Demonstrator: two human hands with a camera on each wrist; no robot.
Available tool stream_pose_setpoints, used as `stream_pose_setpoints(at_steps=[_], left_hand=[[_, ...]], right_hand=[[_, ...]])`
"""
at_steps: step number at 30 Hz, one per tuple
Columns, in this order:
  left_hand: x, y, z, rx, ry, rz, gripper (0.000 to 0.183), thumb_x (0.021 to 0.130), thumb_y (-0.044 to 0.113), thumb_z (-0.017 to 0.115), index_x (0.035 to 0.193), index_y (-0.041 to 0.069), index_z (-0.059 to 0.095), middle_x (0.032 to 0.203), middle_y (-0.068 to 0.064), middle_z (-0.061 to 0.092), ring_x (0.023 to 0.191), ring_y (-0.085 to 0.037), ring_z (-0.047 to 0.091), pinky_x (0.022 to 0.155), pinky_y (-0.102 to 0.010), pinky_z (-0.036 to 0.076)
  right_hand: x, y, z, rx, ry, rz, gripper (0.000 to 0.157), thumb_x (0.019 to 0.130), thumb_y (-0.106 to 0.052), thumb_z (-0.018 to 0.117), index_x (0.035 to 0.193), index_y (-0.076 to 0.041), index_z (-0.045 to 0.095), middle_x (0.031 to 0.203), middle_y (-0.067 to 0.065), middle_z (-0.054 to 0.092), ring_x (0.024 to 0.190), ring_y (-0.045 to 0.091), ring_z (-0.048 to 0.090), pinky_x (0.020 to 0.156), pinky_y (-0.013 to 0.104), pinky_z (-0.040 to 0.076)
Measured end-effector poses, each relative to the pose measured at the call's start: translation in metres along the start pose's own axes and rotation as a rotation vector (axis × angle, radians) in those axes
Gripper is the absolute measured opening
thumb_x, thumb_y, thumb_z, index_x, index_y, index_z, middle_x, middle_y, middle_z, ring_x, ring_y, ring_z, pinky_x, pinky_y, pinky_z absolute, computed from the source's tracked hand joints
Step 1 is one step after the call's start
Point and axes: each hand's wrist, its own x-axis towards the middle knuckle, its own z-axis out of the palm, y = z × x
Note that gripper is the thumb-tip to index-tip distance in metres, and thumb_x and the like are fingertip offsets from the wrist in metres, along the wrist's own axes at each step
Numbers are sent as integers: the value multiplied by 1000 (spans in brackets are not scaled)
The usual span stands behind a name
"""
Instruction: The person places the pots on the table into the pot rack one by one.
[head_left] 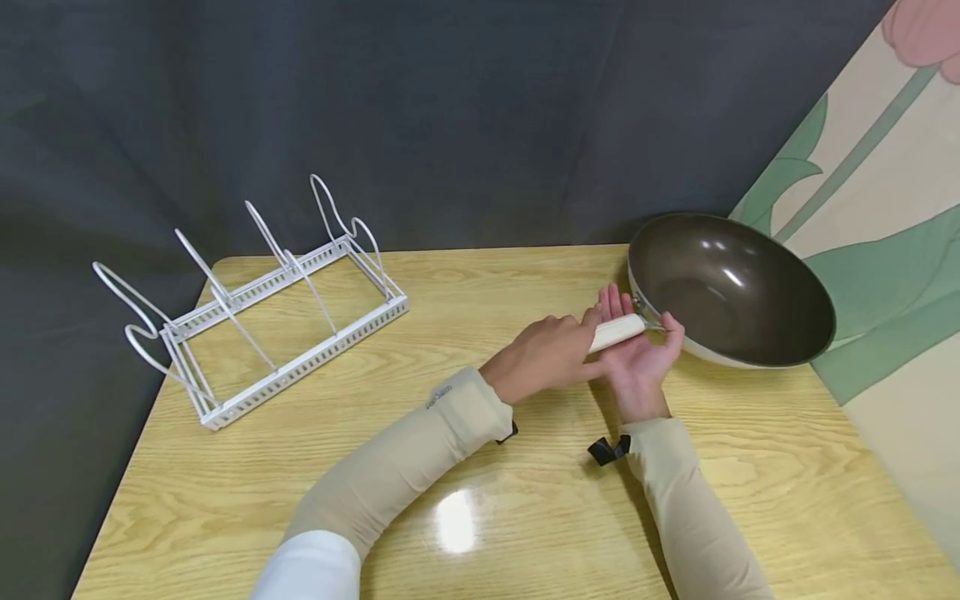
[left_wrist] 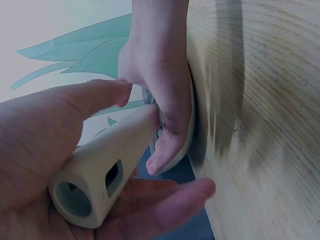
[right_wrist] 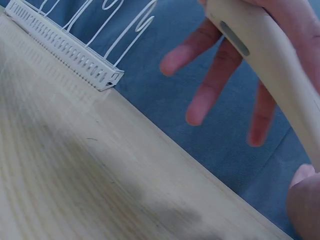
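A deep wok with a brown inside stands at the right of the table, its pale handle pointing toward the hands. The left hand touches the handle near its end. In the left wrist view the handle lies between that hand's thumb and outstretched fingers, its hollow end showing. The right wrist view shows the left fingers straight and spread beside the handle. Palm up, the right hand lies under the handle near the wok, fingers extended and thumb raised.
A white wire rack with upright loops stands at the left of the wooden table. A dark cloth hangs behind the table. At the right is a floral-patterned cloth. Black straps show near the wrists.
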Motion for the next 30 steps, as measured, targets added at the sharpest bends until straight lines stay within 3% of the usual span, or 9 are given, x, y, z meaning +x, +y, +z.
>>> stream_pose_setpoints(at_steps=[5,8,15,21,25,30], left_hand=[[6,7,0,87,0,-29,46,102,45,60,123,5,63,86,-1,61,66,-14,56,53,-26,48],[10,11,1,102,-18,-48,42,102,44,59,120,6,64,86,0,61,65,-14,55,52,-26,47],[15,14,4,115,-78,-88,52,102,47,60,133,6,58,96,-1,66,71,-15,58,56,-27,49],[17,15,5,124,-95,-112,72,101,53,60,155,9,43,99,1,66,72,-15,59,58,-27,50],[17,14,5,133,-100,-100,66,101,52,60,150,9,48,100,0,67,75,-15,60,61,-28,51],[18,15,8,160,-82,-93,52,103,36,62,145,7,53,101,-2,69,77,-17,62,61,-29,52]], right_hand=[[4,-5,2,92,-10,21,54,97,-31,52,144,-7,41,145,17,54,127,33,58,105,37,46],[5,-7,3,98,-6,36,49,96,-30,53,137,-4,47,135,18,61,115,32,64,93,38,51],[7,-7,8,109,7,72,37,97,-30,52,112,3,58,102,20,67,85,35,65,74,40,55],[6,-4,10,118,25,137,41,102,-35,49,97,4,58,83,18,63,71,32,59,63,43,53],[5,-2,12,106,32,151,38,101,-34,50,95,3,57,77,15,60,65,29,56,57,39,49],[5,-2,15,82,90,134,34,100,-30,51,90,2,57,73,13,59,59,26,54,52,36,45]])
